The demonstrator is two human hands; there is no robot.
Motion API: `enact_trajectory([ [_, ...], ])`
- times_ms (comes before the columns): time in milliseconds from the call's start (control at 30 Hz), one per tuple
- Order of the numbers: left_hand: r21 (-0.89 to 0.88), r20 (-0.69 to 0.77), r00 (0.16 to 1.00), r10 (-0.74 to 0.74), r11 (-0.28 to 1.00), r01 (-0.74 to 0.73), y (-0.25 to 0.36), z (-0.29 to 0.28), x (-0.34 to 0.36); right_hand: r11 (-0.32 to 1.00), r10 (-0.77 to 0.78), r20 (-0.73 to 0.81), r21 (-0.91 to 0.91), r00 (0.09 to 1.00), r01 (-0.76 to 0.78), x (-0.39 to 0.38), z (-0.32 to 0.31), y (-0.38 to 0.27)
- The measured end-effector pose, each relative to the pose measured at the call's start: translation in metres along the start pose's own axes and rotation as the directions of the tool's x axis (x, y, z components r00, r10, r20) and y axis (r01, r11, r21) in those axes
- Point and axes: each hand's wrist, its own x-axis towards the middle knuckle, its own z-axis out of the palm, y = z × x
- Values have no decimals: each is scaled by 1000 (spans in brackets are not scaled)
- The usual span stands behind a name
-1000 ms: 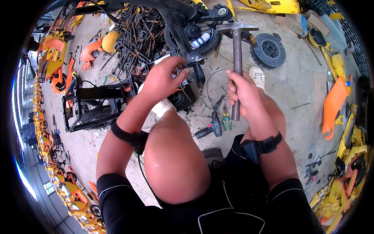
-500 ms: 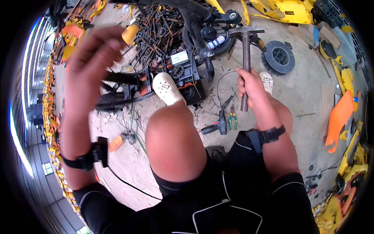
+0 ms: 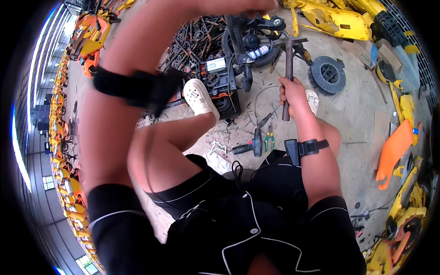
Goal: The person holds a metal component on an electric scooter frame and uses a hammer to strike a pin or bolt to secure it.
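Observation:
My right hand (image 3: 291, 94) is wrapped round the handle of a hammer (image 3: 289, 64), held upright with its head toward the far side. Across the upper left stretches my left arm, and my left hand (image 3: 259, 5) is at the top edge over the black machine frame (image 3: 236, 50). Its fingers are blurred and partly cut off. Beneath the frame sits a black wheel (image 3: 268, 58). My left shoe (image 3: 199, 97) rests against the black and orange battery-like unit (image 3: 219, 75).
A cordless drill (image 3: 250, 145), green-handled pliers (image 3: 269, 139) and a screwdriver (image 3: 267, 118) lie between my feet. Rusty metal parts (image 3: 195, 43) are heaped beyond. To the right are a grey wire spool (image 3: 327, 75), an orange panel (image 3: 395, 149) and yellow panels (image 3: 341, 25).
My left arm has swung far forward and to the right, up to the top edge. My left knee has tipped outward to the left. The hammer stays in my right hand.

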Motion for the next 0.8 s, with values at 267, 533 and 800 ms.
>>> enact_trajectory([
  [267, -524, -595, 724, -348, 852, -21, -132, 223, 52, 995, 33, -106, -85, 994, -42, -20, -43, -22],
  [533, -102, -746, 644, -171, 984, 143, -161, 294, 48, 987, 104, -133, -106, 986, -118, -21, -40, -31],
  [800, -64, -779, 603, -173, 978, 197, -166, 295, 60, 982, 107, -118, -141, 987, -123, -8, -30, -38],
])
